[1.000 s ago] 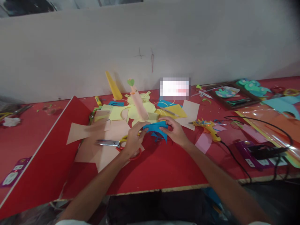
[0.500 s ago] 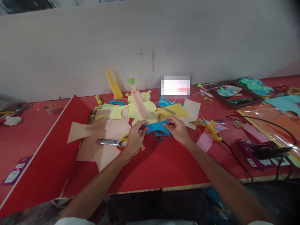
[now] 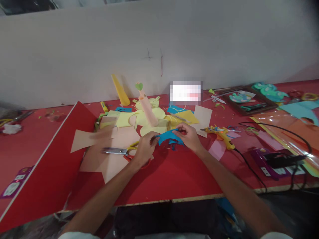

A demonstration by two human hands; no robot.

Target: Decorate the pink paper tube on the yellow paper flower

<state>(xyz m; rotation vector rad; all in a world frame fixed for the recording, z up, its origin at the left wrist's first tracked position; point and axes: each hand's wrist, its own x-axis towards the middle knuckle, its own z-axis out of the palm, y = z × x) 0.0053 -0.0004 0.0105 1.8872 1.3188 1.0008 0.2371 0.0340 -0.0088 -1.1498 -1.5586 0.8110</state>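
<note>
A curved piece of blue paper [image 3: 167, 136] is held between both hands just above the red table [image 3: 174, 176]. My left hand [image 3: 146, 148] pinches its left end with closed fingers. My right hand [image 3: 189, 136] pinches its right end, fingers closed too. More blue scraps [image 3: 175, 143] lie under the held piece. Scissors [image 3: 119, 151] with yellow and red handles rest on beige paper [image 3: 109, 159] just left of my left hand.
A pink paper tube [image 3: 148, 111] stands on pale yellow cut-outs [image 3: 147, 119] behind my hands. A yellow cone [image 3: 120, 89] leans near the wall. A yellow glue gun [image 3: 223, 135] with a black cord lies to the right, a power strip [image 3: 276, 162] beyond it.
The blue paper has been bent from a flatter, spread shape into a narrower arch. Both hands stayed in nearly the same place, drawing slightly closer together.
</note>
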